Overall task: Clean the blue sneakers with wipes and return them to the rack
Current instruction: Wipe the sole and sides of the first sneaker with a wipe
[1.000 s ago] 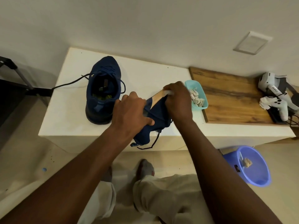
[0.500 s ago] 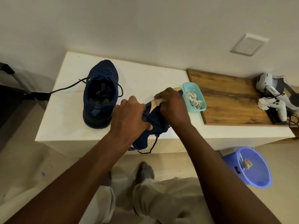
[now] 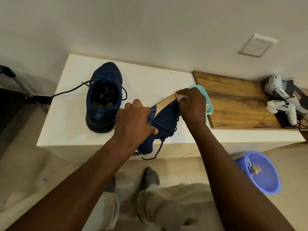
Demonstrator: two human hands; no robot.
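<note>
With the left hand (image 3: 135, 120) gripping the tilted sneaker (image 3: 165, 122) over the table (image 3: 66, 130) near edge and the right hand (image 3: 191, 107) pinching a wipe (image 3: 181, 97) against its sole (image 3: 164, 105), a hard stroke may strike the teal tray (image 3: 209, 104) just right.

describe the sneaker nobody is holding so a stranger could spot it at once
Start at the white counter against the wall, left half. The standing sneaker sits upright on its sole, opening facing up, a lace trailing left. Unlike the other sneaker, tilted in the left hand while the right hand presses a wipe to its sole, no hand touches it.
</note>
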